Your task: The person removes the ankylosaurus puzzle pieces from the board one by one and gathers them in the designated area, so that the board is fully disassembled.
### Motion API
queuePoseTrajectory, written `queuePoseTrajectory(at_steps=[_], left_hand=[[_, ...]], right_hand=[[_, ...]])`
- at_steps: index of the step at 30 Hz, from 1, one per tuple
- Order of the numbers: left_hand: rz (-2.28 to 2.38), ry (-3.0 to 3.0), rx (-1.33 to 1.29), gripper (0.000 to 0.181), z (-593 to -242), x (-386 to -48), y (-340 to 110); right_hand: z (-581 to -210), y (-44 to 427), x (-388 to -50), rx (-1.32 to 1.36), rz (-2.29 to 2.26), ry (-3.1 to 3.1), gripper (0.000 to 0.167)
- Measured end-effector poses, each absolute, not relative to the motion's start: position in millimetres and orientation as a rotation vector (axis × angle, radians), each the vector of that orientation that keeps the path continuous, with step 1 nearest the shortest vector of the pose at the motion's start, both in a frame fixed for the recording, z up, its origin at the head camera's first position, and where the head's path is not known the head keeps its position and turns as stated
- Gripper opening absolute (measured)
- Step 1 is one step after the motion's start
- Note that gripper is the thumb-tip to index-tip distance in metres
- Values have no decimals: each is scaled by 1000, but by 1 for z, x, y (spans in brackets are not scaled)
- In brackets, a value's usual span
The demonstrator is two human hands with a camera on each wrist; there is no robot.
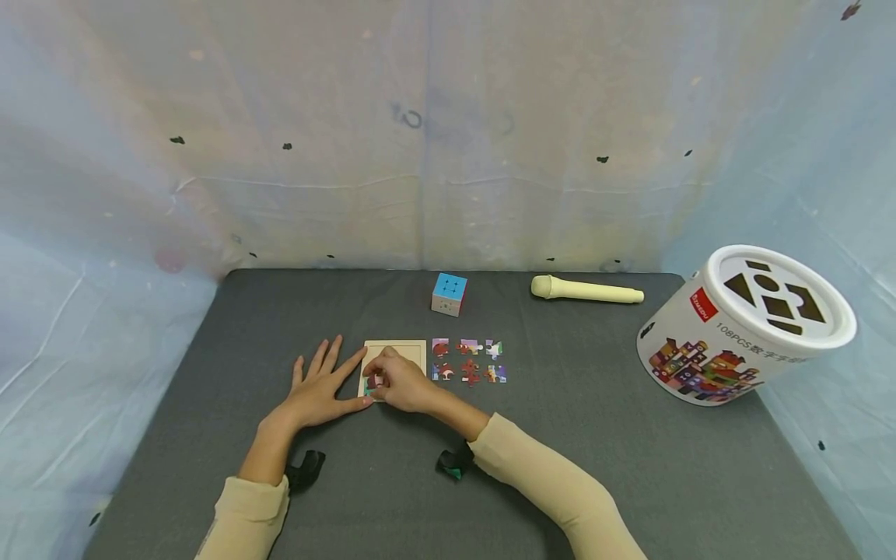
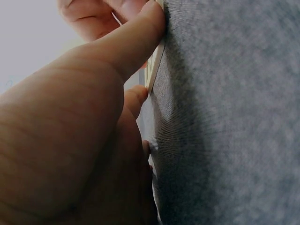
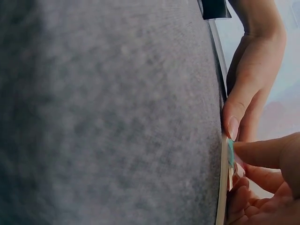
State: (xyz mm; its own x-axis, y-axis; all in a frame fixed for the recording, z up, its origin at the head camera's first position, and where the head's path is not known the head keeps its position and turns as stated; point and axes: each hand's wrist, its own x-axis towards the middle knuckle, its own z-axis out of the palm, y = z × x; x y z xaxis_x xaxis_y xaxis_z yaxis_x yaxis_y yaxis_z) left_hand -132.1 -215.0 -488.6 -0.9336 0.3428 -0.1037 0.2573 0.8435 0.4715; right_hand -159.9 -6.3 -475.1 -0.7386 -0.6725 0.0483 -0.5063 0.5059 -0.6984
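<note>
Wooden puzzle tray (image 1: 396, 343) flat on the table, set between the two hands; most of the inside is bare wood where visible, lower left corner covered by fingers. Puzzle piece (image 3: 230, 153), teal edge showing, at that corner, right under the right hand (image 1: 406, 385): fingers curled, thumb and fingertips pinching it; whether it's fully seated, can't tell. Left hand (image 1: 318, 397) spread, palm down, just left of the tray, thumb and index fingertips touching its left side, other fingers on the cloth.

Six loose pieces (image 1: 470, 372) just right of the tray, two rows of three, red/purple/white print. Blue-topped cube (image 1: 449, 294) beyond them, toward the far edge. Pale yellow stick (image 1: 588, 291), microphone-shaped, lying farther right near the same edge. White bucket (image 1: 742, 342) at the table's right side, well apart from the hands, lid with cut-out shapes, block pictures and "108PCS" on the front.

Table (image 1: 574, 435): dark grey, woven-looking cover. Room: pale, translucent sheeting (image 1: 490, 155) behind and on both sides, creased, small dark specks, vertical seam near mid-back. Cream sleeves (image 1: 553, 474) on both arms, black straps at the wrists.
</note>
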Motion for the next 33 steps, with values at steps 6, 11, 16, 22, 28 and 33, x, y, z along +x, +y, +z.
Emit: queuePoseTrajectory(at_steps=[6, 11, 16, 22, 28, 33], left_hand=[[682, 2837, 458, 93, -488, -132, -215], [715, 2838, 457, 93, -489, -132, -214], [724, 2839, 456, 93, -488, -132, -214], [732, 2836, 458, 93, -488, -132, -215], [702, 2827, 447, 93, -487, -132, -214], [697, 2830, 443, 93, -488, -132, -214]], right_hand=[[-477, -6, -160, -982, -1145, 2499, 17], [-477, -4, -161, -921, -1268, 2397, 14], [-476, 1, -166, -924, -1404, 2284, 13], [-478, 6, -171, -947, -1421, 2240, 14], [-475, 12, -170, -1002, -1484, 2209, 17], [-468, 27, -166, -993, -1522, 2227, 18]])
